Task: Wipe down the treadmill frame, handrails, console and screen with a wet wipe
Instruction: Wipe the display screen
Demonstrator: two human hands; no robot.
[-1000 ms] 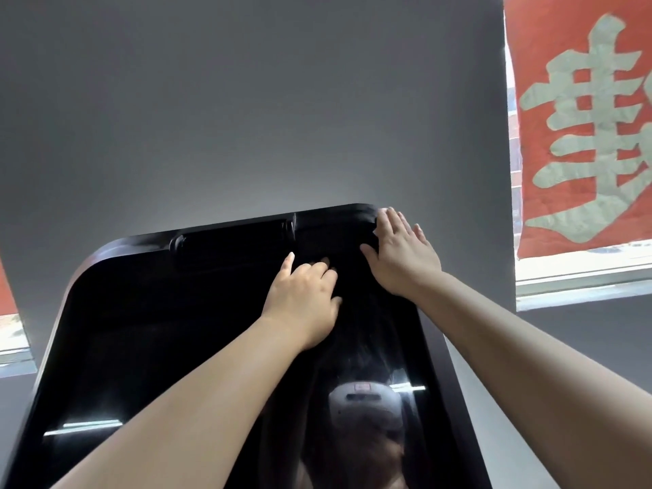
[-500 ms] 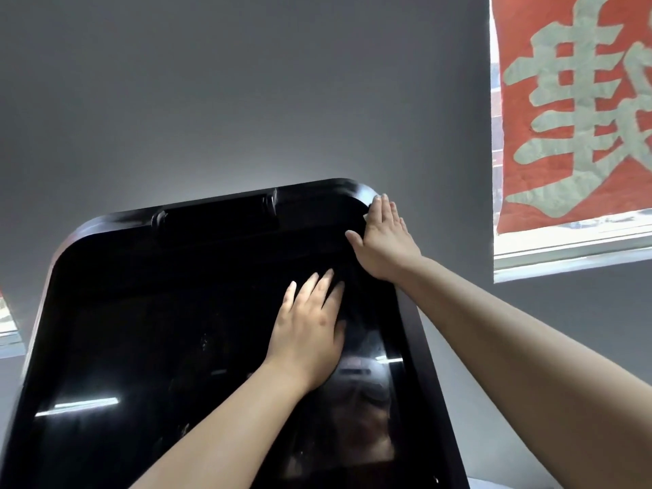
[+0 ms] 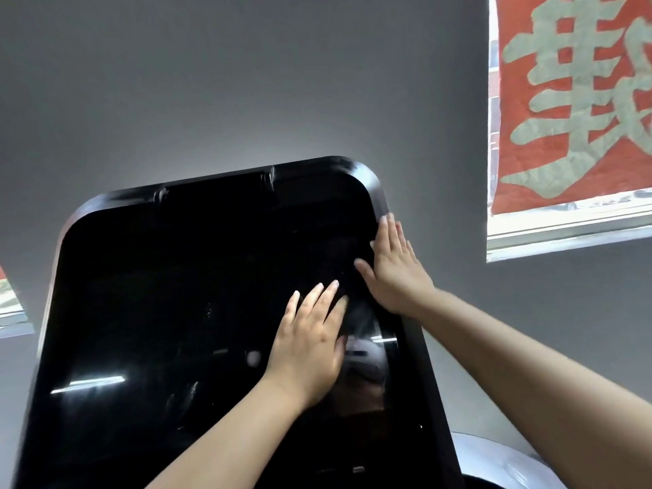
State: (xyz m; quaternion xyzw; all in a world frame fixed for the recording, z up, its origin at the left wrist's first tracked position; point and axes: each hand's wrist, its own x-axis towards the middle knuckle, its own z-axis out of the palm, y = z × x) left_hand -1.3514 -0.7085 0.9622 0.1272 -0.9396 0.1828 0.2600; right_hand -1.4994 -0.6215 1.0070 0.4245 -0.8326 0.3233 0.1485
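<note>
- Pressing flat on the glossy black screen (image 3: 158, 294), the left hand (image 3: 310, 342) lies palm-down with its fingers straight and slightly spread, tips pointing up and to the right.
- No wet wipe shows anywhere; if one sits under the left palm it is hidden, so I cannot tell whether that hand has anything beneath it.
- The right hand (image 3: 397, 268) rests on the screen's right edge, fingers straight and close together along the raised black frame (image 3: 379, 192), thumb stretched left onto the glass.
- Neither hand curls round anything; both lie open against the surface.
- The two hands are near each other, the right one higher and to the right, its thumb close above the left hand's fingertips but apart from them.
- The screen tilts back toward the camera, with rounded upper corners, and fills the lower left and middle of the view; both forearms reach up to it from the bottom edge.
- Reflections on the glass show a bright bar of light at lower left and a pale headset shape just right of the left hand.
- A grey wall (image 3: 247, 82) stands behind the screen.
- At upper right hangs a red banner (image 3: 571, 100) with a large pale character, in front of a window whose sill (image 3: 564, 231) runs below it.
- A pale grey curved surface (image 3: 494, 457) shows at the lower right, beside the screen's bottom corner.
</note>
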